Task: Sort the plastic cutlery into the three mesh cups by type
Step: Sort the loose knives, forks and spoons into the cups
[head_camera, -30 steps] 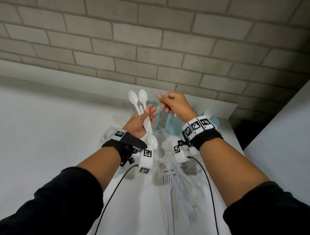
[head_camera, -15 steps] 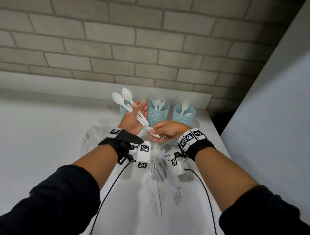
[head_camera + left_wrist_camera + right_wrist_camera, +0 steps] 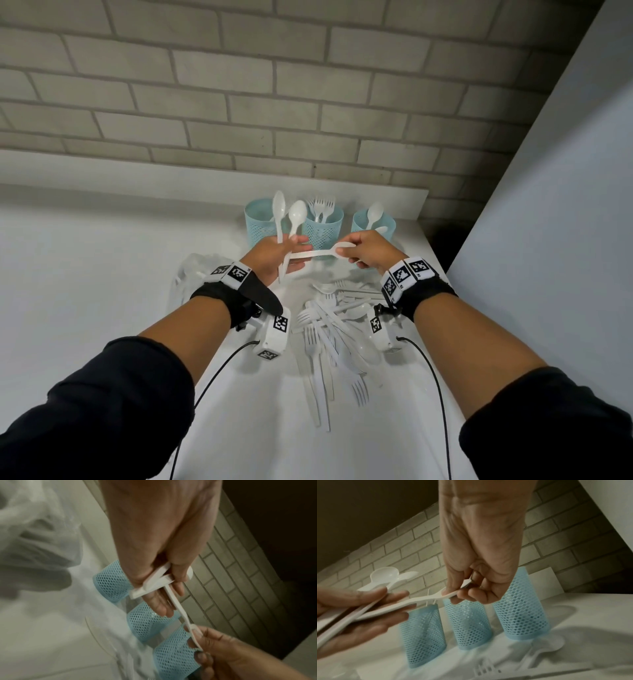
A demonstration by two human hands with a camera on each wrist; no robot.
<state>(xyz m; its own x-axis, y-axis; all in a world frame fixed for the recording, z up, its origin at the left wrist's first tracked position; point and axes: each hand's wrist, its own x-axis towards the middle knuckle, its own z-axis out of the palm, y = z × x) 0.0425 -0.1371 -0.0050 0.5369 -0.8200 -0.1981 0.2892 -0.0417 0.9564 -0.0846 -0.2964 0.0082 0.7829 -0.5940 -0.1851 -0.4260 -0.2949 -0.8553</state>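
Observation:
My left hand [image 3: 274, 255] grips two white plastic spoons [image 3: 289, 219] by their handles, bowls up, in front of the left mesh cup [image 3: 257, 219]. A third spoon [image 3: 318, 254] lies level between my hands. My right hand [image 3: 363, 250] pinches its bowl end, and its handle rests in the left hand's fingers [image 3: 368, 601]. The middle cup [image 3: 323, 229] holds forks and the right cup [image 3: 385, 222] holds spoons. The left wrist view shows the crossed handles [image 3: 150, 582] in my left hand. The right wrist view shows the level spoon [image 3: 426, 599].
A loose pile of white forks and spoons [image 3: 335, 329] lies on the white table [image 3: 102, 274] below my wrists. A crumpled clear plastic bag [image 3: 191, 274] sits left of it. A brick wall stands behind the cups and a white panel [image 3: 548, 222] closes the right side.
My right hand came down from the cups, took the bowl of the spoon that hung downward from my left hand, and swung it up level. The left hand kept its two upright spoons.

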